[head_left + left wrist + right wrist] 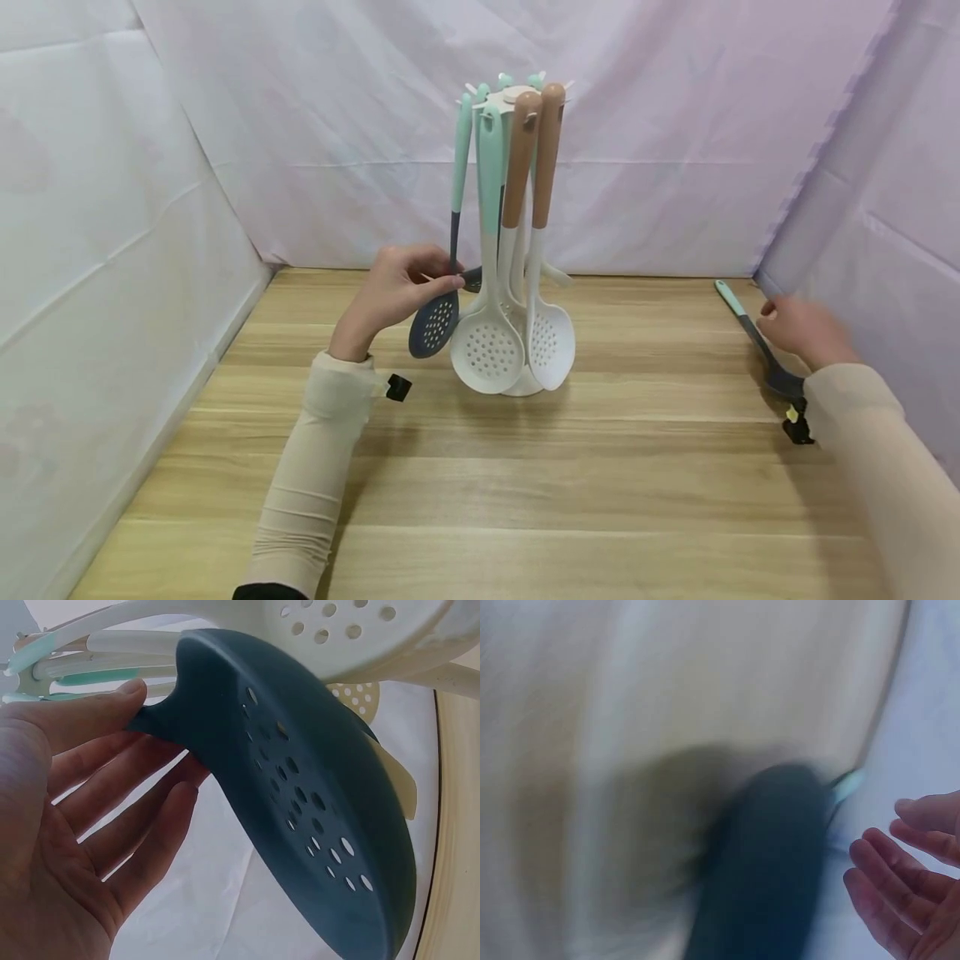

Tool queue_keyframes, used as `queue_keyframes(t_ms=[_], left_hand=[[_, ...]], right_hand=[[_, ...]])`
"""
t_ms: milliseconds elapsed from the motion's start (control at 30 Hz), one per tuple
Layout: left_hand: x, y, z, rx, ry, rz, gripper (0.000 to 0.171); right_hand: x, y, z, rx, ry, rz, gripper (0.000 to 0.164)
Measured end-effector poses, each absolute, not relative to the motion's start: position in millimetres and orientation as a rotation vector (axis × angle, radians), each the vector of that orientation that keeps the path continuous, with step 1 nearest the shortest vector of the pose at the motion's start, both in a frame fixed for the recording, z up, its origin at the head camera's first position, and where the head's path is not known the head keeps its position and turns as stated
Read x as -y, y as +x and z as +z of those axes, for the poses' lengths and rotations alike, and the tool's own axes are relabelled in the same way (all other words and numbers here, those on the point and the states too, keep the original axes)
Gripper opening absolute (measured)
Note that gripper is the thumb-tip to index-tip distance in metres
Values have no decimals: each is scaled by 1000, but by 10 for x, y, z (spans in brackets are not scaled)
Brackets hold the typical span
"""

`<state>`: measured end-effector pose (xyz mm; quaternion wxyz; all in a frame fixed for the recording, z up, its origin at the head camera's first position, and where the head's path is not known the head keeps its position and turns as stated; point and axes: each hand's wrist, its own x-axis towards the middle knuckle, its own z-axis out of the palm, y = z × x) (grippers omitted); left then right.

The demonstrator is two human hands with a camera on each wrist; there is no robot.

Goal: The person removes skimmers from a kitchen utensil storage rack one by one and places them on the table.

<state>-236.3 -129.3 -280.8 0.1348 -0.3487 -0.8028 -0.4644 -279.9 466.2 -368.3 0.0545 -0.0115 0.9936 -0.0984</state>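
A white utensil rack (513, 97) stands mid-table with several utensils hanging from it. My left hand (448, 280) pinches the neck of the dark blue skimmer (433, 326), which hangs by its teal handle. In the left wrist view the thumb of my left hand (147, 739) presses that neck and the skimmer (300, 795) bowl fills the frame. My right hand (774, 320) hovers with relaxed fingers over a dark spatula (780, 382) with a teal handle lying on the table at the right. The right wrist view is blurred: the spatula (765, 855) lies left of the hand (900, 855).
White skimmers (486, 354) with teal and brown handles (521, 158) hang close beside the blue one. The wooden table (600, 483) is bounded by pale fabric walls on the left (112, 292), back and right (862, 208).
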Motion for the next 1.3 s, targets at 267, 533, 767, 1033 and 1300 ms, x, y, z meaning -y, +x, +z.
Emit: queue_keyframes(t_ms=[267,533,767,1033,1300], left_hand=[[1425,-2541,-2983,2314,-951,-1267,10],[1397,-2521,-2960,2274,-973,-1174,7],[1357,-2530,-2952,2238,-997,-1179,6],[1257,-2227,-2686,2222,-975,-1209,4],[1295,-2197,-2662,2221,-926,-1209,6]], right_hand=[[-4066,-2991,-3265,-3227,-164,-245,41],[-3469,-2898,-2979,-3278,-272,-483,47],[-2882,-2746,-2789,-3298,-464,-1086,35],[-2196,-2322,-2570,-3098,-876,-1655,22],[-1876,-2129,-2486,-2864,-979,-1908,21]])
